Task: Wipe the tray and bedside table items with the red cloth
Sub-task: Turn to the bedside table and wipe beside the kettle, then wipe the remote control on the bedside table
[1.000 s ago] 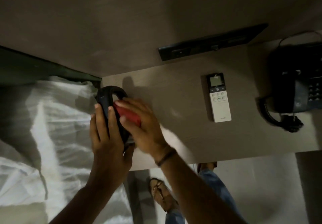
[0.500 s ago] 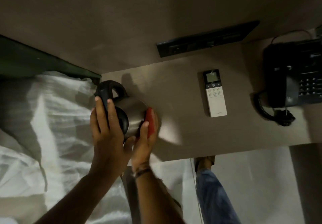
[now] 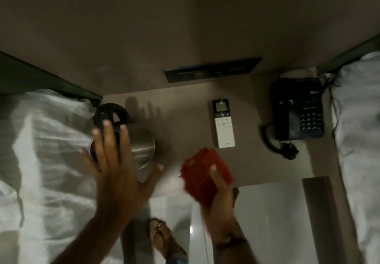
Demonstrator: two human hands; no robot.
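A steel kettle (image 3: 141, 148) with a black handle stands at the left end of the bedside table (image 3: 185, 120). My left hand (image 3: 115, 167) hovers over it with the fingers spread apart, holding nothing. The red cloth (image 3: 202, 173) is bunched in my right hand (image 3: 219, 198), which is near the table's front edge, to the right of the kettle and apart from it. A white remote (image 3: 223, 126) lies in the middle of the table and a black telephone (image 3: 298, 109) sits at the right end. No tray is in view.
White bedding (image 3: 41, 150) lies left of the table and more bedding (image 3: 357, 130) on the right. A black switch panel (image 3: 212, 69) is on the wall behind. My sandalled foot (image 3: 164, 239) and the pale floor show below the table edge.
My left hand has let go of the kettle's handle and opened above it. My right hand has drawn the red cloth off the kettle's side, rightward and toward the table's front edge.
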